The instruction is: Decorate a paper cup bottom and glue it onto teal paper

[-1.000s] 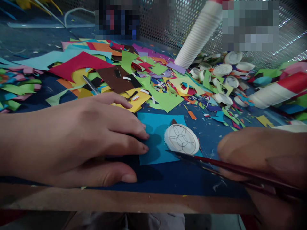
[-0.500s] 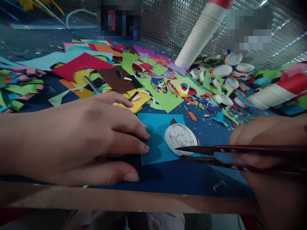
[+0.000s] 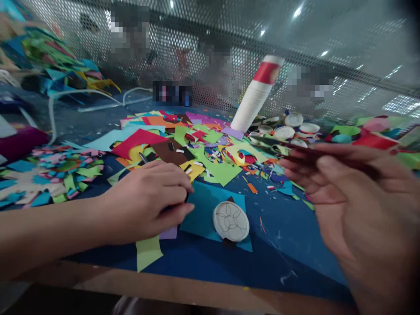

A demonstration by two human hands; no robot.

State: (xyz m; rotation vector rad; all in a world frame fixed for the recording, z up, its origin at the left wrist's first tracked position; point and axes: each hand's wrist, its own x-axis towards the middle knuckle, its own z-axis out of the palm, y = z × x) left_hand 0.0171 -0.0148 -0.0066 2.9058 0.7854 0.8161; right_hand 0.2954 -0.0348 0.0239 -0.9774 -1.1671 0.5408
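Note:
A square of blue paper (image 3: 200,214) lies on the dark blue table near its front edge. On its right part rests a white round lid (image 3: 231,222) with petal-like lines drawn on it; bits of brown paper stick out from under it. My left hand (image 3: 157,199) has curled fingers, with thumb and index finger closed at the paper's left edge. Raised at the right, my right hand (image 3: 354,197) is closed around dark-red-handled scissors (image 3: 331,157). Their blades point left and are blurred, so their opening is unclear.
Colourful paper scraps (image 3: 213,157) heap behind the hands. A leaning stack of white paper cups (image 3: 251,105) and several white lids (image 3: 284,132) stand farther back. A paper-strip wreath (image 3: 65,170) lies at left. Perforated metal mesh (image 3: 197,52) closes the back.
The scissors have lifted away from the lid, up and to the right. My left hand has curled its fingers, and the blue paper looks turned. The view has tilted up.

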